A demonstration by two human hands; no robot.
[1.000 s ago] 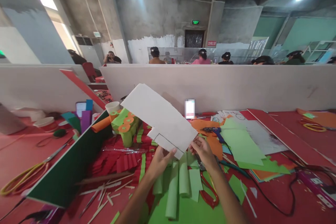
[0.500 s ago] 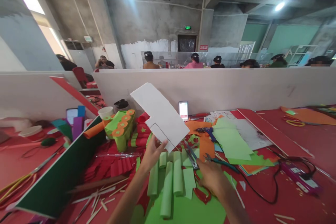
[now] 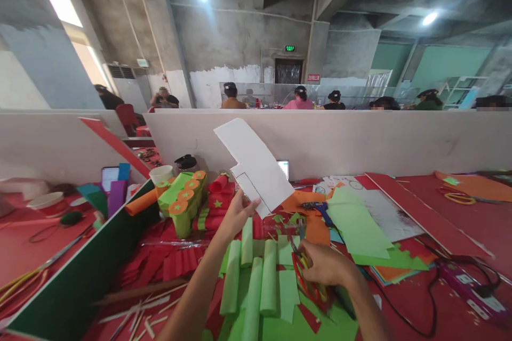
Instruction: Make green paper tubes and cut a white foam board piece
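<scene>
While the left hand [image 3: 236, 216] pinches a notched white board [image 3: 256, 162], tilted above the red tabletop [image 3: 476, 224], the right hand [image 3: 323, 262] curls at a red-handled tool [image 3: 296, 270] — too blurred to tell whether it grips. Pale green rolls [image 3: 268, 279] lie between the forearms [image 3: 196, 277], a dark green panel [image 3: 80, 272] stands at left, and the board partly hides a lit phone [image 3: 284, 168]. Beyond a pale partition [image 3: 348, 141], people [image 3: 301, 100] sit in a bare concrete room [image 3: 236, 37]; the green sign [image 3: 290, 48] and red sign [image 3: 314, 78] there are too small to read.

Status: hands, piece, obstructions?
Left hand gripping white board, outline drawn on it. Right hand at red-handled tool, blurred; grip unclear. Pale-green rolls below board may crowd it.
</scene>
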